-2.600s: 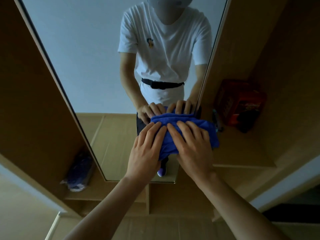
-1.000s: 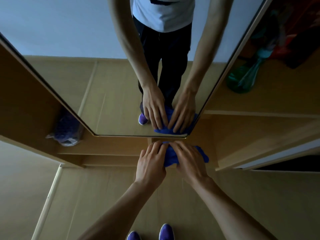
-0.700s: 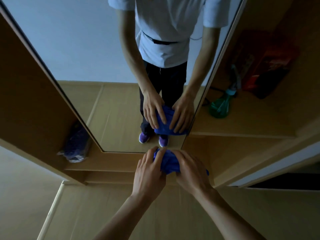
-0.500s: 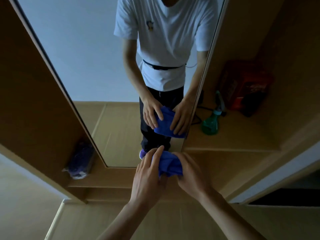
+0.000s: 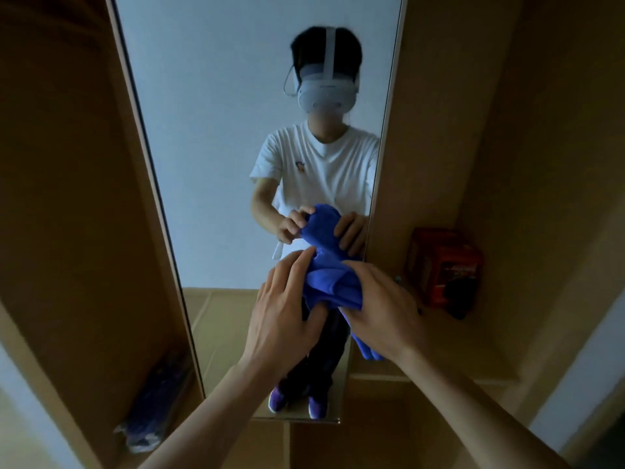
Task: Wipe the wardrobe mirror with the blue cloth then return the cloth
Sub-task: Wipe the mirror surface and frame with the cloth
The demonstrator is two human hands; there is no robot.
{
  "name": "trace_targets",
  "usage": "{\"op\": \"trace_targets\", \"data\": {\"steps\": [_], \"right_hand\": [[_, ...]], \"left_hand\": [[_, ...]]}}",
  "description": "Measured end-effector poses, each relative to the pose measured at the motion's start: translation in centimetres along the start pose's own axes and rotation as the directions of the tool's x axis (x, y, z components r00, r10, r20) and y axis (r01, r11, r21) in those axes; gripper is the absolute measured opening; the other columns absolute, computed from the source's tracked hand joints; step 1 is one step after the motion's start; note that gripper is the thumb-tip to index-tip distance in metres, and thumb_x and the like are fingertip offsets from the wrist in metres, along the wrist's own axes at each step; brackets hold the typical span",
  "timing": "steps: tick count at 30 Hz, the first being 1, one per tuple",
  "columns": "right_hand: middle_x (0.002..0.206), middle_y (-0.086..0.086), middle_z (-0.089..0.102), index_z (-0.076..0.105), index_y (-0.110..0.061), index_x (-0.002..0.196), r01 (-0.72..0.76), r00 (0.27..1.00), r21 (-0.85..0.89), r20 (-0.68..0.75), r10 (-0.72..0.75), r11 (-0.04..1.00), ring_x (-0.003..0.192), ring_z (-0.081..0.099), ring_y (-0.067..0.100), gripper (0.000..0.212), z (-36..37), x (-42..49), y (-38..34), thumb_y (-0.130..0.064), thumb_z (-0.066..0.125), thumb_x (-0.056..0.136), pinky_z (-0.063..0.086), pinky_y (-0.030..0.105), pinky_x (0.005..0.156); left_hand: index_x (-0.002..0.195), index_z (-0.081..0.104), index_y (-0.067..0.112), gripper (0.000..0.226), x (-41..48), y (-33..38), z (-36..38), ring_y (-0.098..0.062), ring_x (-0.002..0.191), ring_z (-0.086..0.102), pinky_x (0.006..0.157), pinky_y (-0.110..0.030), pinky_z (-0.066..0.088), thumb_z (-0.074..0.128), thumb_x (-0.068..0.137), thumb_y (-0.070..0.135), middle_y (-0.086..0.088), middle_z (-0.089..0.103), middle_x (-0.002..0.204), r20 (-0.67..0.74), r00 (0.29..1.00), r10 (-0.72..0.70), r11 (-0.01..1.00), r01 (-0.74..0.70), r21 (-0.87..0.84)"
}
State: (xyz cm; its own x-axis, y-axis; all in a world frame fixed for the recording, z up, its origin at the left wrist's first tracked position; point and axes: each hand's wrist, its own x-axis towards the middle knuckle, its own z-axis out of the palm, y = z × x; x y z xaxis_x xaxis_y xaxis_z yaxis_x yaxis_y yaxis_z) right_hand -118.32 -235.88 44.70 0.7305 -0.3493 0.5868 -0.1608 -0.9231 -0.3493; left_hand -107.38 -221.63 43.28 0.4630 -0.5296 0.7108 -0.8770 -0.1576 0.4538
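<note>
Framing scene: wardrobe (image 5: 67, 198) panels left and right. Mirror (image 5: 220, 164) tall between them. Cloth (image 5: 333, 282) bunched near mirror's right edge, tail hanging. Left hand (image 5: 287, 316) and right hand (image 5: 385, 309) close together, both gripping cloth. Red box (image 5: 443, 265) far right; blue bundle (image 5: 159, 401) low left.

light dim | wooden shelf (image 5: 473, 346) right, red box (image 5: 443, 265) on it | blue bundle (image 5: 155, 401) lower left | pale wall (image 5: 581, 367) far right
</note>
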Motion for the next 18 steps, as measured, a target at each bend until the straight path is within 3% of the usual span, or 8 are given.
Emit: {"op": "trace_targets", "data": {"steps": [8, 13, 18], "right_hand": [[0.119, 0.000, 0.064, 0.055, -0.018, 0.134, 0.170, 0.970, -0.126, -0.155, -0.188, 0.977, 0.103, 0.063, 0.022, 0.057, -6.1, 5.2, -5.3, -0.018, 0.074, 0.081, 0.053, 0.032, 0.076], [0.125, 0.002, 0.063, 0.054, -0.015, 0.135, 0.249, 0.933, -0.214, -0.210, -0.293, 0.945, 0.106, 0.061, 0.025, 0.060, -9.0, 8.9, -8.8, -0.015, 0.074, 0.079, 0.055, 0.038, 0.080], [0.119, 0.004, 0.064, 0.056, -0.013, 0.132, 0.294, 0.893, -0.285, -0.259, -0.369, 0.912, 0.103, 0.061, 0.027, 0.059, -11.5, 12.7, -12.5, -0.005, 0.073, 0.077, 0.055, 0.043, 0.082]], "left_hand": [[0.154, 0.036, 0.018, 0.077, 5.5, 1.9, -6.4, -0.018, 0.132, 0.046, 0.100, -0.033, 0.046, 0.068, 0.085, 0.032, 0.002, 0.045, 0.150, -0.138, 0.978, 0.154, 0.985, -0.142, 0.095], [0.157, 0.032, 0.016, 0.080, 9.0, 2.1, -10.9, -0.023, 0.138, 0.045, 0.107, -0.046, 0.047, 0.070, 0.089, 0.038, -0.001, 0.042, 0.154, -0.174, 0.954, 0.246, 0.965, -0.223, 0.139], [0.156, 0.033, 0.017, 0.079, 13.2, 2.6, -15.5, -0.020, 0.138, 0.044, 0.109, -0.042, 0.044, 0.064, 0.091, 0.049, 0.001, 0.043, 0.154, -0.194, 0.928, 0.319, 0.940, -0.283, 0.191]]}}
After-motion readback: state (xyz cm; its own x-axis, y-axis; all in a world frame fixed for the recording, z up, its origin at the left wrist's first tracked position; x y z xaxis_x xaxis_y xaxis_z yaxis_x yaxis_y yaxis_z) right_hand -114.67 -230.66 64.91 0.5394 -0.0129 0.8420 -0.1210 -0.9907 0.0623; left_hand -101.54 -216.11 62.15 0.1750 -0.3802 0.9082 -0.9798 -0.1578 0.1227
